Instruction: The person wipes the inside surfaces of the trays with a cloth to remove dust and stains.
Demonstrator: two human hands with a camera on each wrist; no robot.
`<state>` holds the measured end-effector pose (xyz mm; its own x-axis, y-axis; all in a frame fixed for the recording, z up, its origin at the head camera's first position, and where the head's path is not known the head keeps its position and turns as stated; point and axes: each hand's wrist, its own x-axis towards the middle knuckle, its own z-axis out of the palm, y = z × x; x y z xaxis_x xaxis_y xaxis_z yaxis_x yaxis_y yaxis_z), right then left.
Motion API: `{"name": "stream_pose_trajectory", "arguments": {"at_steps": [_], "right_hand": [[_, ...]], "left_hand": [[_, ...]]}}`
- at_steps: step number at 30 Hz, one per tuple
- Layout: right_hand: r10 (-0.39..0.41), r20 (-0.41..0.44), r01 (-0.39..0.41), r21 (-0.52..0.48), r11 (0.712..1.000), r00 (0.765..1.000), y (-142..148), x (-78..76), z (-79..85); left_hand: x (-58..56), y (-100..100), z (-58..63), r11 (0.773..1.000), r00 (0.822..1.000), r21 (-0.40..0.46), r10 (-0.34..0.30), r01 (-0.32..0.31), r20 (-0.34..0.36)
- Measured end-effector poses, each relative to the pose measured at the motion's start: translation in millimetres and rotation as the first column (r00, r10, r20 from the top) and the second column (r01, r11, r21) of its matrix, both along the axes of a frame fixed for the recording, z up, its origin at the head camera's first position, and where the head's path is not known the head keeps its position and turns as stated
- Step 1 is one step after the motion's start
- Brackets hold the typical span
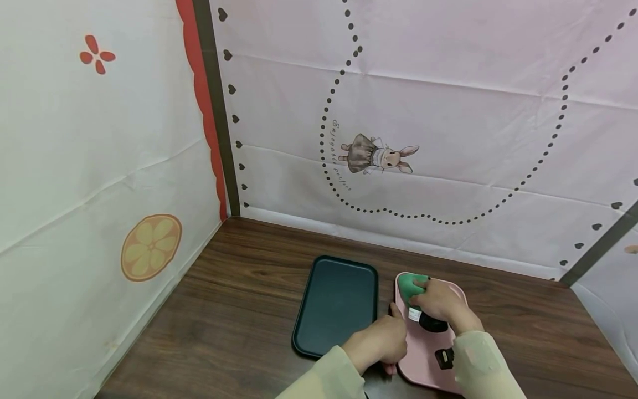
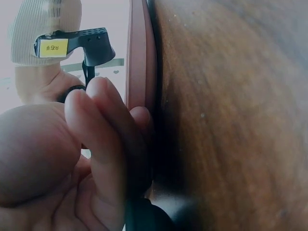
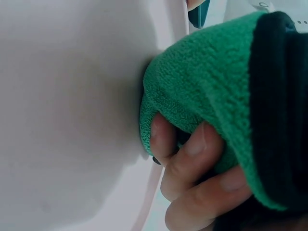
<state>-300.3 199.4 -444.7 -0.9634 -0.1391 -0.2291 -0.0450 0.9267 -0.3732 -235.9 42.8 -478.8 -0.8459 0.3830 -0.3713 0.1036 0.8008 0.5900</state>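
Observation:
My right hand grips a green cloth with black edging against the pink tray. A white tag shows on the cloth's dark side. In the right wrist view, bent fingers press into the folded green cloth, which touches the pale tray surface. At the tray's left edge, my left hand holds the rim, index finger stretched along it. The left wrist view shows its curled fingers beside the pink rim; its thumb's contact is hard to make out.
A dark teal tray lies on the brown wooden table, just left of the pink one. White printed cloth walls stand behind and at the sides. A black wrist camera is strapped to the right wrist.

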Motion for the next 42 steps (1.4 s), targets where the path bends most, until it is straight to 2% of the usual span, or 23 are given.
{"name": "stream_pose_trajectory", "arguments": {"at_steps": [22, 36, 42], "right_hand": [[0.039, 0.024, -0.039, -0.008, 0.999, 0.999, -2, 12.4, -2.6], [0.040, 0.023, -0.041, 0.010, 0.999, 0.999, -2, 22.9, -1.8], [0.037, 0.032, -0.037, 0.003, 0.999, 0.999, -3, 27.7, -1.9]], "left_hand": [[-2.5, 1, 1.0, 1.000, 0.999, 0.006, 0.009, -0.009, 0.053], [-3.2, 0, 1.3, 1.000, 0.999, 0.009, -0.001, 0.000, 0.046], [-3.7, -2, 0.9, 0.999, 0.998, 0.050, -0.012, 0.008, 0.066]]}}
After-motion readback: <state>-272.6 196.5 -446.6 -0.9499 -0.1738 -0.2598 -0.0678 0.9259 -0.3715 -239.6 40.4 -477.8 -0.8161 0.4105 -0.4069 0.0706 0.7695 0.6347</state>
